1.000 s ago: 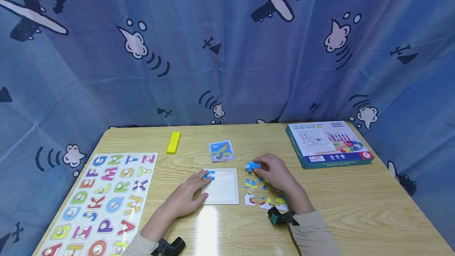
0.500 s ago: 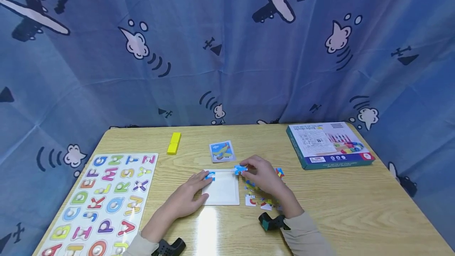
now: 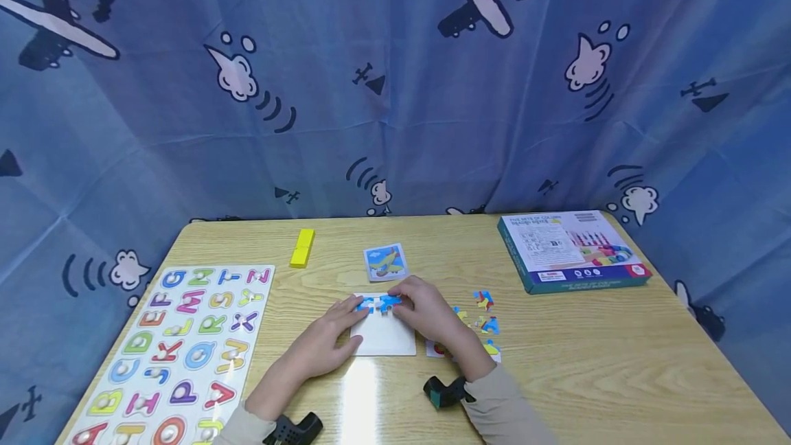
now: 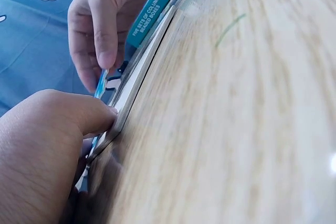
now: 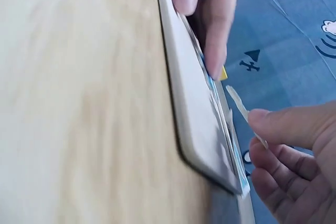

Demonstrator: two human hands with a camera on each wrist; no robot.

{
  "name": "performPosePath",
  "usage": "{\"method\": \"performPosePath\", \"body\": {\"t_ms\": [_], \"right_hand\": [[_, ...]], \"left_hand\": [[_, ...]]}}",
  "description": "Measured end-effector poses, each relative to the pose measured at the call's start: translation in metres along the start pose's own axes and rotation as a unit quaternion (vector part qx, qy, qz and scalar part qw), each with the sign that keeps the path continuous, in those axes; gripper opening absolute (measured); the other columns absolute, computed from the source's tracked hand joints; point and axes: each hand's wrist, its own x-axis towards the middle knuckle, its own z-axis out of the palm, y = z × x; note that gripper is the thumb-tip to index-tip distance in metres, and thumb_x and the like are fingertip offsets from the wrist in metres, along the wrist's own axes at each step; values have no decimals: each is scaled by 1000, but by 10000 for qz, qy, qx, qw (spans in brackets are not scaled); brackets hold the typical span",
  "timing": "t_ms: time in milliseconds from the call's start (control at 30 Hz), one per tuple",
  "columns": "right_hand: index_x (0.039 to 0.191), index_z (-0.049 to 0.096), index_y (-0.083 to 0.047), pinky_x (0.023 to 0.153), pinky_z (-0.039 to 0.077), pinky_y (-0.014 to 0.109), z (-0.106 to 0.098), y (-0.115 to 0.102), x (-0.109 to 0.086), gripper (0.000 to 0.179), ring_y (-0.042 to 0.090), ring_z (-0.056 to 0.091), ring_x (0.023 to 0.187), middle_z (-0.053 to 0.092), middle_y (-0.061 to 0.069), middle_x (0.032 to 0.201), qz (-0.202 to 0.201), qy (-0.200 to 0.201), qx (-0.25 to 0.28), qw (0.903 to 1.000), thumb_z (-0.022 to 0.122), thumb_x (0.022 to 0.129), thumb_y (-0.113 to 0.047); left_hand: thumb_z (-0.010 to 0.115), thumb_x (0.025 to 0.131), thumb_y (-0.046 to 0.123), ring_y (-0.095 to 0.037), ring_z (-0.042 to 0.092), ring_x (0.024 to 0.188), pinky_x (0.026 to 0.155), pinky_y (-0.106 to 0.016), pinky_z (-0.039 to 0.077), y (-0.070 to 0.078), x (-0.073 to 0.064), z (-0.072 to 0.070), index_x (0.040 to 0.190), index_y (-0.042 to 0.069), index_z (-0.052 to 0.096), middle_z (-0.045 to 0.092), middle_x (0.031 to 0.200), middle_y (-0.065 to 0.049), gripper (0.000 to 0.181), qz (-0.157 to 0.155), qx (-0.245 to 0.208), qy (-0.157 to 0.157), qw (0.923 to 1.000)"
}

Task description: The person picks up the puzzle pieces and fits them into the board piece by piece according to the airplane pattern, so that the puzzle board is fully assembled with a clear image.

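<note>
A blue-and-white jigsaw piece (image 3: 388, 303) is pinched between the thumb and fingers of my right hand (image 3: 425, 309), over the upper part of a white puzzle tray (image 3: 384, 336). From the right wrist, this piece (image 5: 239, 103) appears edge-on, tilted above the tray. My left hand (image 3: 327, 338) rests at the tray's left side, fingertips on another blue piece (image 3: 367, 303) in the upper left corner, thumb at the tray's edge. Several loose jigsaw pieces (image 3: 488, 325) lie right of the tray, some hidden behind the right hand and forearm.
Behind the tray lies a small airplane picture card (image 3: 386, 263). On the left are a letter board (image 3: 206, 302) with knobbed letters and a yellow block pair (image 3: 301, 248). A bead-set box (image 3: 571, 249) sits at the back right, before a blue curtain (image 3: 395, 156).
My right hand has carried the blue piece leftward from the loose pieces to the tray's upper part, close to the corner piece. My left hand stays in place.
</note>
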Motion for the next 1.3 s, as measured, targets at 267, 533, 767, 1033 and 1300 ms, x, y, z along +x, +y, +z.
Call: {"method": "performPosePath", "body": {"t_ms": [267,533,767,1033,1300], "right_hand": [[109,69,-5,73,53,25,11,-5,5,23,11,56,86,62,4,104,-38,53,-467,9989,67,87,-12],[110,69,-5,74,55,25,16,-8,5,24,12,58,87,61,5,104,142,82,-597,9981,66,88,-13],[110,69,-5,78,56,27,21,-9,5,24,14,60,91,61,5,107,143,138,-803,9966,65,88,-13],[108,69,-4,81,55,30,24,-8,4,23,15,57,95,59,4,105,36,224,-1066,9940,66,86,-12],[109,69,-5,81,54,30,25,-6,5,25,15,55,95,57,3,105,-5,188,-1037,9944,67,86,-13]], "left_hand": [[57,93,30,-25,32,141,115,-46,31,-1,-1,0,140,17,49,37,152,-3,49,139,24,138,9998],[57,93,29,-23,32,141,117,-44,29,-1,0,0,140,16,49,37,152,-3,49,134,55,151,9998],[57,94,30,-23,32,141,117,-43,29,-1,1,1,140,17,49,36,152,-3,49,126,65,125,9998],[57,94,29,-22,32,141,117,-43,29,1,0,-1,140,17,49,36,152,-2,48,105,20,94,9999],[56,94,32,-24,33,140,115,-44,32,1,0,0,141,18,48,34,153,-2,49,111,135,143,9997]]}}
